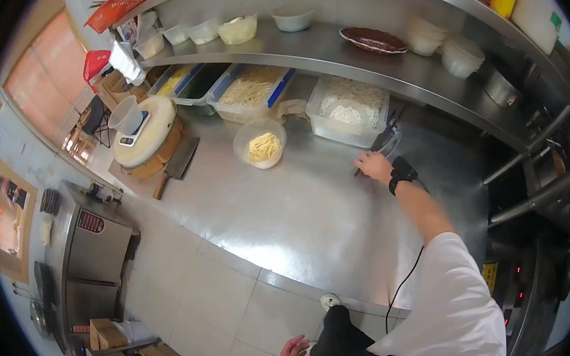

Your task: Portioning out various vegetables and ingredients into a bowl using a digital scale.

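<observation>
My right hand (373, 164), with a black watch-like device at the wrist, is over the steel counter (288, 213). Its fingers are closed around a thin, dark handle whose other end cannot be made out. Just behind it are metal utensils (392, 128) beside a plastic tub of white noodles (350, 107). My left hand (293, 350) hangs low at the bottom edge of the view, away from the counter, fingers slightly curled and apart, with nothing visible in it. A clear round bowl (270, 159) of yellow noodles rests mid-counter.
At left, a cleaver (179, 163) lies beside a round chopping block (161, 142) bearing a digital scale (133, 134) and plastic container (124, 115). Food tubs (245, 113) line the counter's back, under a steel shelf (300, 51) with bowls. A black cable (407, 279) hangs near my right arm.
</observation>
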The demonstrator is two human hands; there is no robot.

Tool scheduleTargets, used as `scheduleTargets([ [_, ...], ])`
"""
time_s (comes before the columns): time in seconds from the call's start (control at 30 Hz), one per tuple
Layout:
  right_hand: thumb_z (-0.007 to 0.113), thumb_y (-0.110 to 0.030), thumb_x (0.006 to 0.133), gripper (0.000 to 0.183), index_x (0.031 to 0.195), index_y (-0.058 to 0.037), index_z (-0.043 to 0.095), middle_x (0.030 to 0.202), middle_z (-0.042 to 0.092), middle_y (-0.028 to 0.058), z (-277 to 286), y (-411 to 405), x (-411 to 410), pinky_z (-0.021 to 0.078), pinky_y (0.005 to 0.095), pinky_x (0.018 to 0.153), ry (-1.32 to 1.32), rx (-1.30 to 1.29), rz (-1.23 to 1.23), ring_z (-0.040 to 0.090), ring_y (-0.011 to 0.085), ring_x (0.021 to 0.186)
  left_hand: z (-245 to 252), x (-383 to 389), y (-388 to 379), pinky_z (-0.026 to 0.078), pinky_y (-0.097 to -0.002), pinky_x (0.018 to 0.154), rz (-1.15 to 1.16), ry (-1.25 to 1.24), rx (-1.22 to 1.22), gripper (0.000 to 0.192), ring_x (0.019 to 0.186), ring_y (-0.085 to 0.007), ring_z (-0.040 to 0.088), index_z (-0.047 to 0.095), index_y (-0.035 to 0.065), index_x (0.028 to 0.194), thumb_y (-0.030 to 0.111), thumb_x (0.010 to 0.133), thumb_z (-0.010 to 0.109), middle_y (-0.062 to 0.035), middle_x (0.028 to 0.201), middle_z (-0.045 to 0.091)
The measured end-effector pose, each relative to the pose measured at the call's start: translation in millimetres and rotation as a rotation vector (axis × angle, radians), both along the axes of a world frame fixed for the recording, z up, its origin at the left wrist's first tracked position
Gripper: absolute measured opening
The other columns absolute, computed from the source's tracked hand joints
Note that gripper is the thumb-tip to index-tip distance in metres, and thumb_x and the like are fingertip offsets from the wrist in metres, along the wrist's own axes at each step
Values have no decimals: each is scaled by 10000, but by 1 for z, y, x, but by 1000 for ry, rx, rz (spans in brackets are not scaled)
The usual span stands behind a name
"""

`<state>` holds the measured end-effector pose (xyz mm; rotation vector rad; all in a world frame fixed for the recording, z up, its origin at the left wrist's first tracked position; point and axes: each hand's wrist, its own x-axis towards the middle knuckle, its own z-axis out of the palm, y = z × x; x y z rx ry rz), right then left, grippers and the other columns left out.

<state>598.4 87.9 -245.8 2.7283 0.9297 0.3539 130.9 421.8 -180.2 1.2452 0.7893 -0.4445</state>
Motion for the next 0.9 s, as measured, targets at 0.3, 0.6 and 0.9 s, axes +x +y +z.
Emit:
scheduleTargets([
  [0.3,570,-66,678,201,850,-60,466,745,464,70,178,29,-240,474,319,570,-242,496,29,547,245,659,19,26,-12,380,-315,878,-313,-200,-136,395,1037,-178,498,428,46,1219,205,863,495,-104,1131,526],
  [0.6,591,61,673,286,898,-54,457,706,469,49,231,57,-648,375,277,485,62,1260,-81,470,189,580,60,-61,-145,389,-342,868,-479,126,-1387,355,1068,-173,463,466,81,1120,352,891,449,-83,1121,503],
  [0.9,597,-9,728,33,732,-36,579,732,463,76,236,-1,-939,401,288,554,-460,1251,-830,481,177,654,132,-351,-301,349,-307,919,-1450,525,-1170,455,1088,-158,432,410,69,1198,398,885,437,-56,1135,472],
])
